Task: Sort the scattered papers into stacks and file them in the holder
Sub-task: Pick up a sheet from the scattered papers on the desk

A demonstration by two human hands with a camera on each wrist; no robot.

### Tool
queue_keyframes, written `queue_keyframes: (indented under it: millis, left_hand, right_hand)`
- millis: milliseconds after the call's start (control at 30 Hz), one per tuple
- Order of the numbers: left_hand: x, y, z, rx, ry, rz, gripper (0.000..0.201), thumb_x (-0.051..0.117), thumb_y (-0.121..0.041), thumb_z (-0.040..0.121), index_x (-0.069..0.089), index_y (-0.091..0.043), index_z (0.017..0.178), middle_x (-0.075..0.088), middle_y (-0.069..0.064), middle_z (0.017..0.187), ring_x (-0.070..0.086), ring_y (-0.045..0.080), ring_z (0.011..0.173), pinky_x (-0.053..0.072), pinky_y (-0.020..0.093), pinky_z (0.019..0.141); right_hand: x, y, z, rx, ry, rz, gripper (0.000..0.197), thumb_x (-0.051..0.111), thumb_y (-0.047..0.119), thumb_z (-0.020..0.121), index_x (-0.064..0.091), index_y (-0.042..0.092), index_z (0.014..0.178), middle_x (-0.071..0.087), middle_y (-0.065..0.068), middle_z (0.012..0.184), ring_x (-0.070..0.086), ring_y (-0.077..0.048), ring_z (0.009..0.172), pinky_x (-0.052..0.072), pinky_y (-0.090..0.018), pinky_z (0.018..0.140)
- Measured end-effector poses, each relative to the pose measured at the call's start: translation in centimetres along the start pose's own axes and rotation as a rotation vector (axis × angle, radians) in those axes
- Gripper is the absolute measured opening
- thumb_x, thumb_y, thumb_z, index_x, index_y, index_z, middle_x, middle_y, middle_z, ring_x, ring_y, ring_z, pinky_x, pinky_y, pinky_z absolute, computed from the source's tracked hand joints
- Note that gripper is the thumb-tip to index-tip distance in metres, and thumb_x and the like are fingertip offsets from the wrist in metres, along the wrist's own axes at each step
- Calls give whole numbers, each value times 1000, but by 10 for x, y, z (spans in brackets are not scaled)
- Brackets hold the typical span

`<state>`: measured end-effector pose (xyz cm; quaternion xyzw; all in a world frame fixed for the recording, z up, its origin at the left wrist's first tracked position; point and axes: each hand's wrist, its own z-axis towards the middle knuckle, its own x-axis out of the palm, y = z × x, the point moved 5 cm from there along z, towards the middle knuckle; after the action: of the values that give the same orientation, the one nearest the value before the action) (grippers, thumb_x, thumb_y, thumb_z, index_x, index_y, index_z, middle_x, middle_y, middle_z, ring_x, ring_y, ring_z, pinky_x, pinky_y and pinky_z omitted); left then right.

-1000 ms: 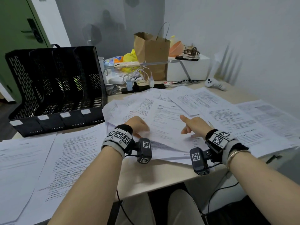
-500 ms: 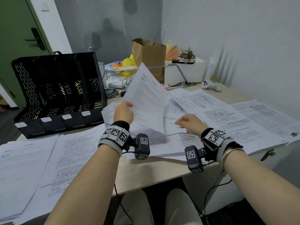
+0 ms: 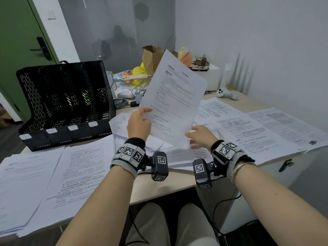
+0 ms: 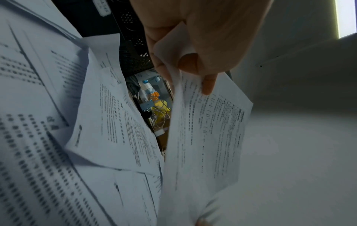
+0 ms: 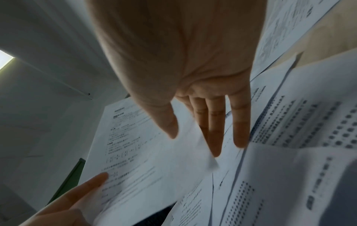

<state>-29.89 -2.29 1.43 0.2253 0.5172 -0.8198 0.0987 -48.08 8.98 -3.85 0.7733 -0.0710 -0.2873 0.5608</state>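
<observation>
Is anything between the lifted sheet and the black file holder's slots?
Nothing visible. The left hand pinches the sheet in the air just right of the holder, whose slots show no papers; right hand open beside it.

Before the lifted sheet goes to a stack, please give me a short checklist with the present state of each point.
1. Left hand has a grip on the raised sheet: ok, thumb and fingers pinch its left edge.
2. Right hand supports the sheet: ok, straight fingers at its lower corner.
3. Sheet clear of the loose papers: ok, lifted.
4. Only one page lifted: cannot tell.
5. Black file holder slots free: ok, no paper visible inside.
</observation>
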Motion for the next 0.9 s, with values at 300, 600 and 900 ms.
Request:
queue_keyframes:
  millis: [300,600,900]
  left_hand:
    - [54,-18,-32,11,266,-21,51,36,12,84,61,-14,120,53,9,129,51,26,118,49,37,97]
    - [42,-11,-41,18,220,-15,59,36,13,84,53,-21,130,48,7,125,47,20,116,43,27,97]
    - [-24,29,-53,-37,98,-30,65,38,12,79,53,-26,129,48,2,131,45,14,121,35,17,93]
  right_hand:
    - [-28,-32,-9,66,-82,107,52,57,-3,86,34,4,132,47,-18,131,60,-36,102,59,-43,59]
    - [-24,-30,-5,57,-124,-1,42,59,11,73,48,-4,110,58,-23,115,63,-37,94,57,-52,74]
    - [40,9,-14,42,-63,-37,10,42,-2,85,45,6,89,49,-8,84,53,-27,85,48,-36,73]
